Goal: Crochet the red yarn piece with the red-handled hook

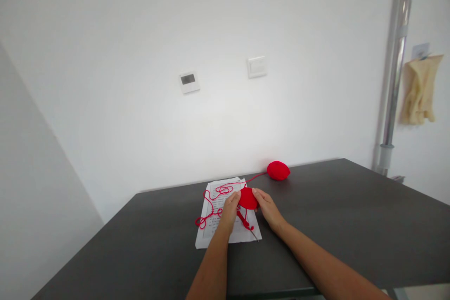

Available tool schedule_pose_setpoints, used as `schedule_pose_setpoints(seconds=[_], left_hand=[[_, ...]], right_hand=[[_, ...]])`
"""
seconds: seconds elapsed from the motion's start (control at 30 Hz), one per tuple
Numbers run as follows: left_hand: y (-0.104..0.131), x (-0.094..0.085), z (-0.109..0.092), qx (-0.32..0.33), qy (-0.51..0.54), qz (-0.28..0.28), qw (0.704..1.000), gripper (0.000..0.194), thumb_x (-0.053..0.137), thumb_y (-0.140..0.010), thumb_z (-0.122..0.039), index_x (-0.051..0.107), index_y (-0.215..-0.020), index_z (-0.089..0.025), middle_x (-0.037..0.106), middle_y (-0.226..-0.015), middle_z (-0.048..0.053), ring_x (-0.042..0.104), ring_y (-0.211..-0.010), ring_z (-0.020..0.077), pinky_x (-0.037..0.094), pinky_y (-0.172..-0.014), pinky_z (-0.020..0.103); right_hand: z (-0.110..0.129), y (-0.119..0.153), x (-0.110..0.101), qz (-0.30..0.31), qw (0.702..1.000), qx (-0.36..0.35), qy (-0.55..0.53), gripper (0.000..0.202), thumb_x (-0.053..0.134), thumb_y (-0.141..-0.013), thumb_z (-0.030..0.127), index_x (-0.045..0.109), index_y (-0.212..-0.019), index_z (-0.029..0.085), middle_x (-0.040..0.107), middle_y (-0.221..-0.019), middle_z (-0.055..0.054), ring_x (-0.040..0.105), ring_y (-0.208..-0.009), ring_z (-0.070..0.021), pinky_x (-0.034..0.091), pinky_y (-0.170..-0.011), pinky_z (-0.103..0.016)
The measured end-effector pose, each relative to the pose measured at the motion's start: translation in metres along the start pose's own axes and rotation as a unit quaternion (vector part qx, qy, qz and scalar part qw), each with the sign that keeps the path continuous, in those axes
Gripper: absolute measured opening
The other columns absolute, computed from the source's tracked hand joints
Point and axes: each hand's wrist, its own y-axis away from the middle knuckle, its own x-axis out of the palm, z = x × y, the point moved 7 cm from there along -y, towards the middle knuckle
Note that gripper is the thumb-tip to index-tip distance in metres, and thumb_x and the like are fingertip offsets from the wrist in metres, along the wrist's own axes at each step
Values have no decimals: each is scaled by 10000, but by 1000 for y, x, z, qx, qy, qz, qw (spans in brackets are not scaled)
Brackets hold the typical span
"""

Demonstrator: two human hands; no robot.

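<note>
A flat, rounded red crochet piece (pixel 249 198) is held up between my two hands. My left hand (pixel 230 208) pinches its left edge, and my right hand (pixel 267 206) grips its right edge. Below the piece, a red-handled crochet hook (pixel 242 219) lies on a printed paper sheet (pixel 213 236), its thin metal end pointing toward the front. Loose red yarn (pixel 211 213) loops across the left part of the sheet. From there a strand runs back to a red yarn ball (pixel 278 170) near the wall.
The dark grey table (pixel 158 243) meets a white wall (pixel 140 79) at the back. On that wall are a thermostat panel (pixel 189 82) and a light switch (pixel 257 67). A metal pipe (pixel 397 65) stands at the right, with pale yellow cloth (pixel 420 89) hanging beyond it.
</note>
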Motion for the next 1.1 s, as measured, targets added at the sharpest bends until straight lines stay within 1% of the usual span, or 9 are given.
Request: schedule_pose_setpoints(seconds=[0.17,0.3,0.47,0.6,0.67,0.8,0.9,1.0,1.1], left_hand=[[0,-1,1,-2,-11,-11,1000,405,548,-778,-560,622,-792,-162,674,-826,67,593,-792,208,449,-801,345],[1,-2,0,-5,-54,-1,999,417,525,-786,-573,635,-791,-171,667,-807,62,594,-800,214,452,-799,349],[3,-1,-1,1,-93,4,996,400,520,-786,-569,617,-743,-183,647,-755,47,579,-754,207,452,-752,334],[2,-1,0,1,-86,1,996,395,474,-817,-554,588,-751,-182,631,-761,47,566,-744,197,444,-736,328],[2,0,0,9,-107,9,994,388,459,-828,-544,569,-739,-183,612,-753,43,551,-734,190,431,-733,323],[2,1,0,22,-153,26,988,380,456,-830,-535,535,-697,-188,582,-740,35,525,-734,181,410,-737,309],[0,0,1,19,-138,21,990,387,461,-819,-542,536,-689,-185,573,-725,33,512,-714,173,409,-721,301],[-1,-1,0,22,-122,-1,992,389,497,-789,-540,549,-659,-177,564,-692,30,506,-685,168,416,-705,302],[-1,-7,-3,18,-100,-44,994,372,567,-738,-525,567,-627,-170,575,-679,35,539,-699,179,438,-721,315]], right_hand=[[-2,-2,2,-1,999,9,-42,454,572,-754,619,559,-664,174,491,-555,28,398,-506,-113,305,-501,-252],[-4,-1,3,9,999,20,-45,455,575,-747,623,551,-649,179,500,-550,27,413,-507,-120,322,-504,-255],[-2,-2,0,-3,999,15,-48,443,623,-709,616,573,-653,179,567,-631,5,479,-605,-146,387,-607,-272],[-2,0,5,11,994,36,-100,412,651,-697,590,583,-679,184,578,-641,5,497,-619,-152,405,-642,-282],[-3,0,6,17,993,43,-109,405,642,-710,586,579,-690,186,574,-641,9,493,-611,-149,398,-633,-278],[-6,-1,2,3,998,35,-56,442,630,-711,600,511,-616,186,492,-574,36,415,-542,-121,332,-554,-255],[-8,-3,0,0,999,26,-40,456,615,-715,610,474,-605,190,454,-565,46,386,-536,-115,319,-546,-252],[-8,-4,-3,-10,1000,20,-18,463,591,-721,624,465,-610,193,439,-570,45,374,-541,-118,315,-544,-255],[-6,-4,-9,-45,999,10,26,475,568,-722,642,462,-598,196,440,-570,36,378,-549,-129,308,-538,-261]])
